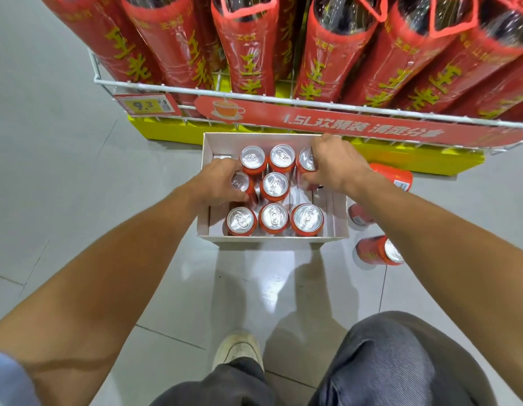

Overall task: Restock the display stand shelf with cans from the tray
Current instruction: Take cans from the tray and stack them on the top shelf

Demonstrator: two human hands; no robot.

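The white tray (206,153) sits on the floor (78,186) just near of the display stand (254,98), holding upright red cans (274,186). The left hand (219,183) curls round the middle-left can (240,180), and the right hand (335,164) grips the far-right can (306,159). Loose cans (380,250) lie right of the tray.

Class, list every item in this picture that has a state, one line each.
Tray: open-topped, on floor, partly filled.
Tray cans: upright, sealed.
Left grip: holds a middle-row can.
Right grip: holds a back-row can.
Floor cans: lying on sides.
Bottles: upright on shelf.
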